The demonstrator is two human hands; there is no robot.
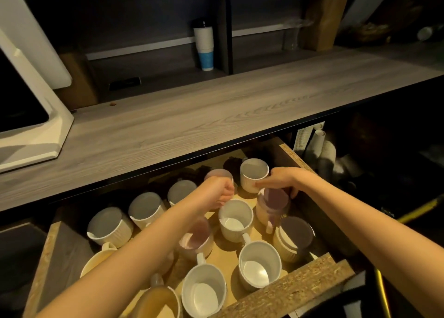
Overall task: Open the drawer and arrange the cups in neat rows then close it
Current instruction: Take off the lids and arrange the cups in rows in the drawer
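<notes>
While the drawer (310, 285) stands open, we reach among the cups.
Our left hand (219, 194) hides a pink cup (217, 174), fingers clenched; our right hand (280, 180) grasps a white cup (253, 174) near the back edge; about twelve cups show, some half-hidden.

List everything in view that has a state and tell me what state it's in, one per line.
Drawer: pulled open.
Cups in the drawer: upright, mouths up, rows uneven.
Left hand: closed on a pinkish cup at the back.
Right hand: gripping a pinkish cup, fingertips touching the white ribbed cup.
Paper cup stack on the shelf: upright, nested.
Countertop: bare in the middle.
</notes>
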